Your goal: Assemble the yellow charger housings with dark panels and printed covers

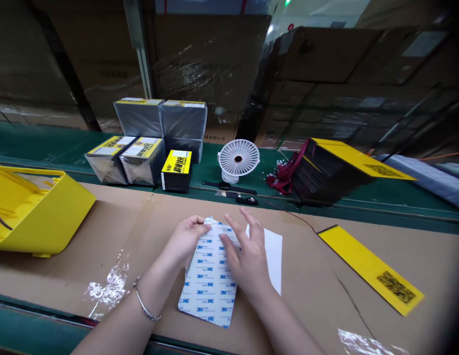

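At the sheet's top edge, toward twelve o'clock, the left hand (pixel 185 237) is pinching the upper corner of the white adhesive sheet (pixel 209 286) between thumb and curled fingers, closed on it. Just to its three o'clock, the right hand (pixel 247 259) is lying flat on the same sheet, fingers spread and stretched out, pressing down rather than gripping anything. A thin bracelet (pixel 144 305) is sitting on the left wrist. The sheet, printed with rows of small blue logos, is lying on the brown cardboard surface (pixel 103 236) close to the near edge, at six o'clock in the view. A plain white sheet (pixel 274 256) is sticking out from under the right hand, touching the printed one on its three o'clock side.

Farther out, a long yellow strip (pixel 370 268) with a dark code patch is lying at three o'clock, well apart from the hands. At nine o'clock a yellow plastic bin (pixel 40 217) is resting tilted on the cardboard. Toward twelve o'clock, on the green belt (pixel 48 143), a small white fan (pixel 238 159) is standing upright, with wrapped stacks of yellow-topped packs (pixel 140 158) at eleven o'clock and a leaning black stack with a yellow cover (pixel 336 170) at one o'clock.
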Demonstrator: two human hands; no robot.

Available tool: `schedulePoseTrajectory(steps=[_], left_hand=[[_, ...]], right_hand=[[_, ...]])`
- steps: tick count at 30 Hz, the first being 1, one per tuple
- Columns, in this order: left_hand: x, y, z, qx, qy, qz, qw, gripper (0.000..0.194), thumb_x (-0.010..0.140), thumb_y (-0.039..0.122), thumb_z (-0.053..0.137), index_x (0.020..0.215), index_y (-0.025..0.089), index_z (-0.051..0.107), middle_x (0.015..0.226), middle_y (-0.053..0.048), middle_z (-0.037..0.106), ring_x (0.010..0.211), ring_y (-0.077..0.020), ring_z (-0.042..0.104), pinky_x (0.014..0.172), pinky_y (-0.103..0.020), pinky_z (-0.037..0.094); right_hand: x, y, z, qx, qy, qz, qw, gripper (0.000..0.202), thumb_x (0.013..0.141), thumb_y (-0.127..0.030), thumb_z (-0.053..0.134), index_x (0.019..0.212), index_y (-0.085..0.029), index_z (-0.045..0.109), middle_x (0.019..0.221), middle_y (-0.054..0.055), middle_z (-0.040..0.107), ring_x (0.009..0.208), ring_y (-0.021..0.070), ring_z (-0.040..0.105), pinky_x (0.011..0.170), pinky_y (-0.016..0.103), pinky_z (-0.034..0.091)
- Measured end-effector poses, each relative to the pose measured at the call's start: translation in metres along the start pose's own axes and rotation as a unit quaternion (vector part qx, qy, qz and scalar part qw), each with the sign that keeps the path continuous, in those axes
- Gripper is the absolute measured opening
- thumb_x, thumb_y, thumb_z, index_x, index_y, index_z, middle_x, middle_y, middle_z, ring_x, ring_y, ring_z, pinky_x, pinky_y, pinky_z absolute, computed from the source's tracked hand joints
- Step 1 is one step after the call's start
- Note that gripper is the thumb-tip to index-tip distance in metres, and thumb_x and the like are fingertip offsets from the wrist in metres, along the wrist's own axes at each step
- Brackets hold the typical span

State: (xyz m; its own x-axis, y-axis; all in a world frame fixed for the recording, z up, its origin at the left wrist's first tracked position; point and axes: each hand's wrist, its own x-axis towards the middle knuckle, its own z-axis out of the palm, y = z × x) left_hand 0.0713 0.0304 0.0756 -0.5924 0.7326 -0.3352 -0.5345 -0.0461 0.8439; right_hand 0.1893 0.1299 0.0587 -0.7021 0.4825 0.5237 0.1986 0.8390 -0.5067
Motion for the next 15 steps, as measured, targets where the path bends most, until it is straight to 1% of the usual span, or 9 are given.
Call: schedulePoseTrajectory(steps=[1,2,5,8,11,15], left_hand=[[-0.0020,-0.0016,0.0026,0.015,-0.014,0.002,1.000,0.024,0.064,0.028,0.071,0.076,0.014,0.056,0.064,-0.003,0.059,0.054,-0.0125,0.054,0.052,-0.023,0.042],[-0.0038,-0.0027,0.0048,0.027,-0.029,0.006,0.999,0.025,0.064,0.030,0.072,0.077,0.014,0.057,0.065,-0.003,0.059,0.055,-0.0122,0.054,0.052,-0.022,0.042],[-0.0067,-0.0032,0.0079,0.053,-0.067,0.026,0.996,0.026,0.063,0.032,0.074,0.076,0.014,0.060,0.067,-0.003,0.060,0.056,-0.0107,0.053,0.052,-0.020,0.039],[-0.0076,-0.0019,0.0075,0.065,-0.087,0.036,0.993,0.027,0.062,0.034,0.075,0.075,0.014,0.061,0.067,-0.002,0.059,0.057,-0.0100,0.051,0.053,-0.019,0.039],[-0.0088,-0.0021,0.0076,0.080,-0.090,0.029,0.992,0.028,0.065,0.039,0.072,0.075,0.015,0.060,0.065,-0.001,0.055,0.057,-0.0097,0.049,0.053,-0.020,0.039],[-0.0074,-0.0053,0.0078,0.097,-0.072,0.004,0.993,0.029,0.068,0.043,0.067,0.071,0.016,0.057,0.064,-0.001,0.053,0.056,-0.0111,0.049,0.052,-0.022,0.040]], right_hand=[[0.0015,0.0024,-0.0020,-0.009,-0.001,-0.019,1.000,0.036,0.086,-0.025,0.049,0.122,-0.032,0.052,0.142,0.005,0.032,0.132,0.0280,0.029,0.104,0.054,0.029],[0.0019,0.0039,-0.0031,-0.010,0.002,-0.030,1.000,0.033,0.087,-0.023,0.049,0.118,-0.033,0.056,0.139,0.004,0.038,0.130,0.0272,0.032,0.104,0.053,0.030],[-0.0009,0.0050,-0.0022,0.017,0.022,-0.044,0.999,0.031,0.086,-0.019,0.050,0.111,-0.034,0.061,0.129,0.002,0.050,0.121,0.0249,0.042,0.101,0.052,0.034],[-0.0034,0.0035,-0.0005,0.065,0.049,-0.046,0.996,0.028,0.084,-0.016,0.053,0.104,-0.032,0.064,0.118,0.002,0.059,0.114,0.0235,0.047,0.097,0.049,0.039],[-0.0025,0.0015,-0.0014,0.114,0.054,-0.029,0.992,0.021,0.083,-0.015,0.054,0.094,-0.029,0.066,0.108,0.002,0.063,0.109,0.0216,0.049,0.096,0.045,0.041],[-0.0023,-0.0021,-0.0013,0.136,0.027,-0.022,0.990,0.015,0.085,-0.015,0.049,0.086,-0.024,0.060,0.105,0.005,0.061,0.107,0.0217,0.048,0.096,0.045,0.038]])
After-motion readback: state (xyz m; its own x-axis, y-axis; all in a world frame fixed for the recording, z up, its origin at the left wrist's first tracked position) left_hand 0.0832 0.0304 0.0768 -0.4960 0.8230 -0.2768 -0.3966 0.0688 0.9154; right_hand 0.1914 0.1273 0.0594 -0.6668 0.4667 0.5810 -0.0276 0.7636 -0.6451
